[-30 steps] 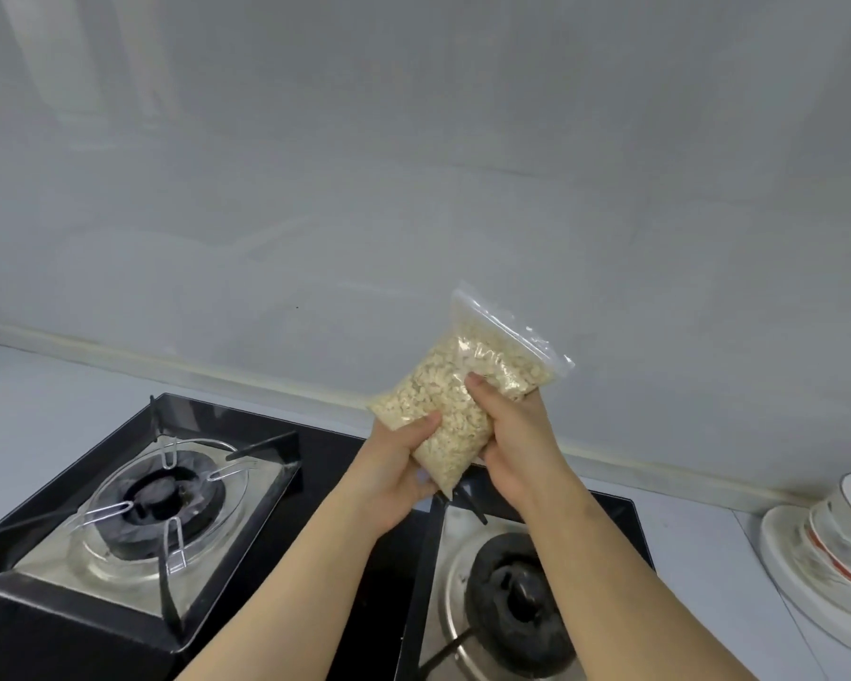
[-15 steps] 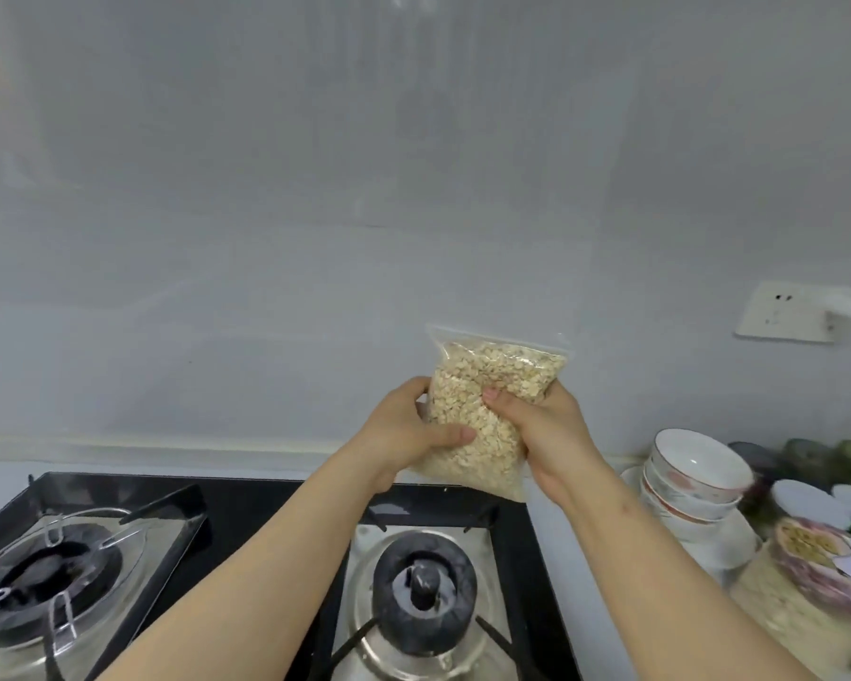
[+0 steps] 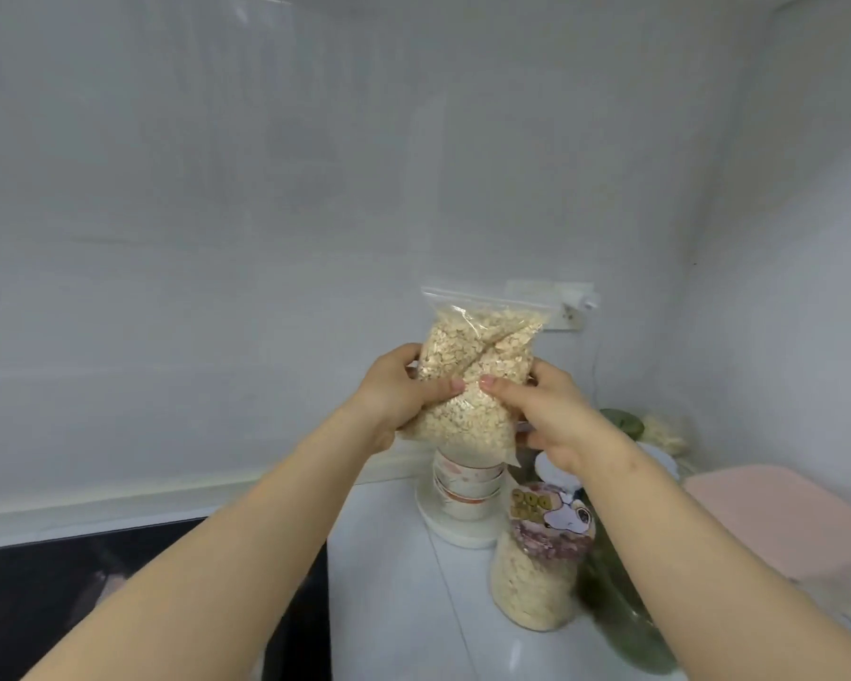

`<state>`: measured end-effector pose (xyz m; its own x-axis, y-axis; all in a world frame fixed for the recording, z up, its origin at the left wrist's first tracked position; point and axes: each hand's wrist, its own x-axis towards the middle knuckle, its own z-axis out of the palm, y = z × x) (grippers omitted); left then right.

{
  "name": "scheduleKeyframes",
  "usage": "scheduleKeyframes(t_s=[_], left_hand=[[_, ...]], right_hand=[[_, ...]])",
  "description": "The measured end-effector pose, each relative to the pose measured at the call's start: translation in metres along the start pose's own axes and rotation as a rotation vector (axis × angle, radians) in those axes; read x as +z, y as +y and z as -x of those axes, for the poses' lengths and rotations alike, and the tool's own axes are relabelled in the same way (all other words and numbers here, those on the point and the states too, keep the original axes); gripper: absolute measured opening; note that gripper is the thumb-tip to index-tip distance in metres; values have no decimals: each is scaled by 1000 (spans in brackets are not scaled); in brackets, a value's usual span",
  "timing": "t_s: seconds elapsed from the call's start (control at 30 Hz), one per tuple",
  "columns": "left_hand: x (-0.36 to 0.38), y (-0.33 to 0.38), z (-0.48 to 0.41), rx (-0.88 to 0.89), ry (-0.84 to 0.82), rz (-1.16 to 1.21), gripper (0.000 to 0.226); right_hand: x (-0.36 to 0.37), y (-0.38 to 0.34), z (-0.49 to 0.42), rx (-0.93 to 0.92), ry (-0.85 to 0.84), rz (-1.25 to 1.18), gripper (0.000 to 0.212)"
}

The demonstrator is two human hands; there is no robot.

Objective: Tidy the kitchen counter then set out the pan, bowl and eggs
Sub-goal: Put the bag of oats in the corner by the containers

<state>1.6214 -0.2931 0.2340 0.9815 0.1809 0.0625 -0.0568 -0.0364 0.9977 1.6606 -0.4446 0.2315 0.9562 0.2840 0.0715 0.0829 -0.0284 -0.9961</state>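
A clear zip bag of oats (image 3: 472, 366) is held upright in the air in front of the white wall. My left hand (image 3: 399, 390) grips its left side and my right hand (image 3: 551, 415) grips its right side, thumbs across the front. Directly below the bag stands a stack of white bowls (image 3: 467, 489) with orange rims on a white plate (image 3: 455, 533). No pan and no eggs are in view.
A jar of oats (image 3: 536, 572) with a cartoon label stands on the white counter (image 3: 389, 582) under my right forearm. Green glass jars (image 3: 620, 607) and a pink lidded box (image 3: 777, 518) sit to the right. The black stove edge (image 3: 119, 572) lies at lower left. A wall socket (image 3: 566, 307) is behind the bag.
Both hands have carried the oat bag rightward, away from above the stove burners to above the stacked bowls. The view has swung right, so the burners have left the frame.
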Motion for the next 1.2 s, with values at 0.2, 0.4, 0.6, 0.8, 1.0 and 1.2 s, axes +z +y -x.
scheduleKeyframes(t_s=[0.2,0.4,0.6,0.8,1.0,1.2], left_hand=[[87,-1,-31,-37,-74,-34,35],[122,-14,-56,-159,-150,-85,42],[134,-27,-74,-301,-342,-69,47],[157,-34,-94,-235,-309,-99,52],[208,-28,-126,-167,-317,-158,46],[261,-31,-163,-61,-343,-237,41]], right_hand=[[-91,11,-15,-1,61,-55,13],[-131,28,-30,44,88,-160,12],[-150,34,-48,9,135,-223,8],[-172,37,-57,-17,200,-218,9],[-212,44,-68,-56,392,-212,11],[-260,50,-90,-40,485,-128,12]])
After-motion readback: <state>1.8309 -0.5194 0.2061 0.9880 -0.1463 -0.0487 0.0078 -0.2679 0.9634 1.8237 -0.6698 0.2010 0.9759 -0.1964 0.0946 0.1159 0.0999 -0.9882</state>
